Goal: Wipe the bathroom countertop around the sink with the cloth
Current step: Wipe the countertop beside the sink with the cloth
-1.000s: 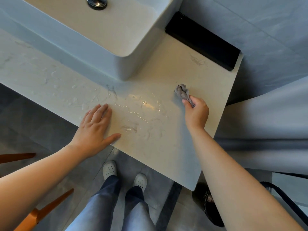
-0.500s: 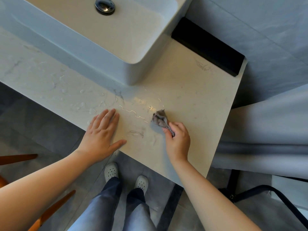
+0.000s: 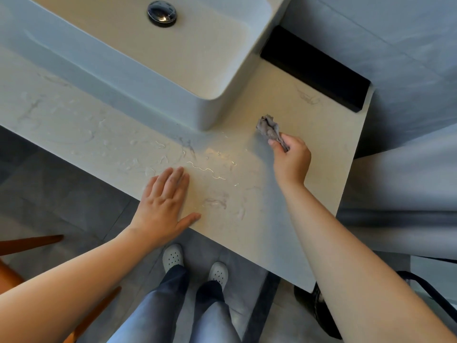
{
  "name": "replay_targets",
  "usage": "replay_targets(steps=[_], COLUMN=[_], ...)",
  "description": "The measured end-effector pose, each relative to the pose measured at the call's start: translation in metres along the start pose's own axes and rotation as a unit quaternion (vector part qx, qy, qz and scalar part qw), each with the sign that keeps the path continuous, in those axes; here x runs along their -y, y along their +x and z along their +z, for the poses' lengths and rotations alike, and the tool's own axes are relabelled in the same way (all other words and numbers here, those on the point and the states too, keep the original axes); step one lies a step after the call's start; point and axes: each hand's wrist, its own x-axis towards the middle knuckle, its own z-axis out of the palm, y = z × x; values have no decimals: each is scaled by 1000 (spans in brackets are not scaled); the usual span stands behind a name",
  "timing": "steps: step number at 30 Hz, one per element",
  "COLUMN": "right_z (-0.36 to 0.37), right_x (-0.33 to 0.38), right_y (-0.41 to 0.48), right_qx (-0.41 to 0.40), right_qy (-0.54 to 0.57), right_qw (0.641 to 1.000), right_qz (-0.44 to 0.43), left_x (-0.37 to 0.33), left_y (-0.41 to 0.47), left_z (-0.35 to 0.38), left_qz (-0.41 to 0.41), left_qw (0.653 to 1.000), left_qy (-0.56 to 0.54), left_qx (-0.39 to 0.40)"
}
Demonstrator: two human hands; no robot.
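Mid-wipe here: my right hand (image 3: 291, 160) pinches the bunched grey cloth (image 3: 268, 128), whose loose end looks to be down on the countertop (image 3: 326, 174) right of centre, near the sink (image 3: 173, 100) corner. My left hand (image 3: 164, 204) lies flat, fingers straight, bracing at the front edge, lower centre. Wet streaks (image 3: 205, 169) glisten between my hands, so next, I reckon, comes a firm sweep leftward through them.

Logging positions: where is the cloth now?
Head view, right of centre: the cloth, gripped by the right hand, touches the countertop beside the sink corner.
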Motion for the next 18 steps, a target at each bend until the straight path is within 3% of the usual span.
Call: replay_targets(steps=[5,18], right_z=[26,36], right_x=[-7,5], right_y=[-1,-85], right_qx=[12,67], right_qy=[-14,-10], right_qw=[999,997], right_qz=[31,-31], left_x=[7,16], left_y=[0,3], left_z=[1,-3], left_qz=[14,38], left_qw=[1000,999], left_qy=[-7,-25], left_qx=[1,9])
